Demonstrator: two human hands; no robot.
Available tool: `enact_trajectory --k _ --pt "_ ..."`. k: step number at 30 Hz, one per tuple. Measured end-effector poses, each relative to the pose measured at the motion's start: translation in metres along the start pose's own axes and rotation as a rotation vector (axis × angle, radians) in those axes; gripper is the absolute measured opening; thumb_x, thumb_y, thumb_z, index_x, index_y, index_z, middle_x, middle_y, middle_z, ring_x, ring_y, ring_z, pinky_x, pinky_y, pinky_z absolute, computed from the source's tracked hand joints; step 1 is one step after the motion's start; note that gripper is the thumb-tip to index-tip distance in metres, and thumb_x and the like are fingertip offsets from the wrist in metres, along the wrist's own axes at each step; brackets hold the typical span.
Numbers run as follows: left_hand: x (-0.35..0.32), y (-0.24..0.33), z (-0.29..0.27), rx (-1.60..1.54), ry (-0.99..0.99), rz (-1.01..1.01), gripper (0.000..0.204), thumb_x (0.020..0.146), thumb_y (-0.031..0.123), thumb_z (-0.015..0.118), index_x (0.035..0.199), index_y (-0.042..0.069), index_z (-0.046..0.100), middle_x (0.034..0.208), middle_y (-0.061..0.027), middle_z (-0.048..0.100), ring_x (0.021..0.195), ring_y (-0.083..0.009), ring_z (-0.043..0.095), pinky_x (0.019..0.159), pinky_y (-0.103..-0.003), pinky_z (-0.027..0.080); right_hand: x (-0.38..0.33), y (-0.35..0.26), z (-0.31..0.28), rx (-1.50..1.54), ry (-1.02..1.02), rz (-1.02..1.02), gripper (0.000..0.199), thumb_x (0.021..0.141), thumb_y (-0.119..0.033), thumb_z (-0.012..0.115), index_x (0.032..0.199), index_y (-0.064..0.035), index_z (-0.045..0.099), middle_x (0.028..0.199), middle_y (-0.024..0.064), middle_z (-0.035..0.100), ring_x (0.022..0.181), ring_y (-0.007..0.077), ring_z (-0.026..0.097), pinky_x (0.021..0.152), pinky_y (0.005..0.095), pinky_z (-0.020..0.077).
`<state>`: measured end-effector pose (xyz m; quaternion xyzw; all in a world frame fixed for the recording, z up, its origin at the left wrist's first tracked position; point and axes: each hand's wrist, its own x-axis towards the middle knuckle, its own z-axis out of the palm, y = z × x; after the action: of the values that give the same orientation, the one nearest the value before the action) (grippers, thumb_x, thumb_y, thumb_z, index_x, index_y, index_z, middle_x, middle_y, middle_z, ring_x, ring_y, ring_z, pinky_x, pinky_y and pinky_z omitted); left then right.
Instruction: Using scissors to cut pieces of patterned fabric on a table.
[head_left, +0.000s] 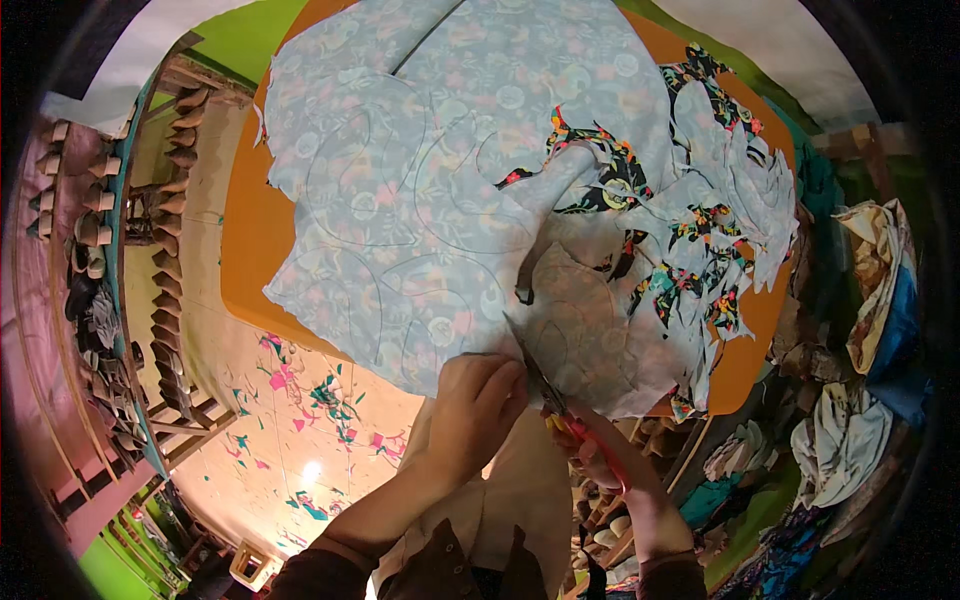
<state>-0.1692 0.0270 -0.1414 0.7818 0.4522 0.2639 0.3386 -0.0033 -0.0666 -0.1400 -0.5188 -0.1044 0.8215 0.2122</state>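
Observation:
A large sheet of fabric (350, 190) lies pale side up, its floral print showing through faintly and curved outlines drawn on it. At its near edge my left hand (482, 400) is closed, pinching the cloth. My right hand (592, 450) grips a pair of scissors (535, 365) with red handles. Their blades point up and away over the near part of the fabric, beside a cut opening; how far they are parted is hard to tell. To the right, cut floral scraps (700, 260) with a black printed face are bunched and curled, some still overlapping the sheet.
The fabric rests on an orange-brown table (250, 250). Coloured offcuts (335, 400) litter the floor at left. Racks of wooden shoe lasts (170, 240) stand along the left. Heaped cloths (845, 445) hang or lie at the right.

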Motion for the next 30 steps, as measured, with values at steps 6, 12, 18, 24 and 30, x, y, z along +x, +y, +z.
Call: enact_trajectory --k 6,12,18,24,30 --pt "-0.003 0.003 0.0 0.018 -0.036 0.02 0.029 0.057 -0.003 0.064 0.084 0.006 0.055 0.084 -0.0052 0.055 0.078 -0.024 0.051 0.068 -0.033 0.039 -0.004 -0.011 0.014 0.072 0.067 -0.15 0.061 0.074 -0.059 0.05 0.112 -0.0119 0.044 0.076 -0.0056 0.041 0.058 0.0023 0.032 0.05 0.0147 0.0246" --pt "-0.002 0.002 -0.001 0.033 -0.024 0.032 0.029 0.057 -0.003 0.064 0.083 0.006 0.055 0.083 -0.0049 0.055 0.078 -0.0241 0.051 0.068 -0.033 0.039 -0.008 -0.028 0.014 0.146 0.037 0.022 0.088 0.055 -0.078 0.049 0.113 -0.0121 0.042 0.076 -0.0057 0.037 0.056 0.0018 0.028 0.048 0.0151 0.0231" --pt "0.002 0.004 -0.004 -0.043 -0.113 0.054 0.027 0.058 -0.003 0.063 0.082 0.006 0.055 0.083 -0.0056 0.055 0.078 -0.025 0.051 0.069 -0.034 0.039 -0.009 -0.007 0.011 0.103 -0.03 -0.209 0.093 0.057 -0.076 0.05 0.12 -0.0086 0.038 0.079 -0.005 0.039 0.061 0.002 0.031 0.051 0.0153 0.025" --pt "-0.003 0.0 -0.005 -0.093 -0.154 0.063 0.026 0.063 -0.003 0.062 0.086 0.005 0.053 0.085 -0.0075 0.054 0.08 -0.0268 0.05 0.07 -0.035 0.039 -0.012 -0.014 0.007 0.199 -0.165 -0.192 0.086 0.064 -0.071 0.049 0.119 -0.0076 0.03 0.082 -0.0031 0.037 0.065 0.0039 0.032 0.054 0.0164 0.0284" --pt "0.001 -0.001 -0.012 0.111 0.087 0.022 0.035 0.064 -0.001 0.063 0.096 0.005 0.051 0.091 -0.0123 0.052 0.083 -0.0296 0.049 0.071 -0.036 0.037 -0.005 -0.012 0.001 0.136 -0.284 -0.227 0.087 0.063 -0.073 0.047 0.118 -0.0077 0.034 0.076 -0.0053 0.035 0.059 0.0037 0.028 0.049 0.0166 0.0242"
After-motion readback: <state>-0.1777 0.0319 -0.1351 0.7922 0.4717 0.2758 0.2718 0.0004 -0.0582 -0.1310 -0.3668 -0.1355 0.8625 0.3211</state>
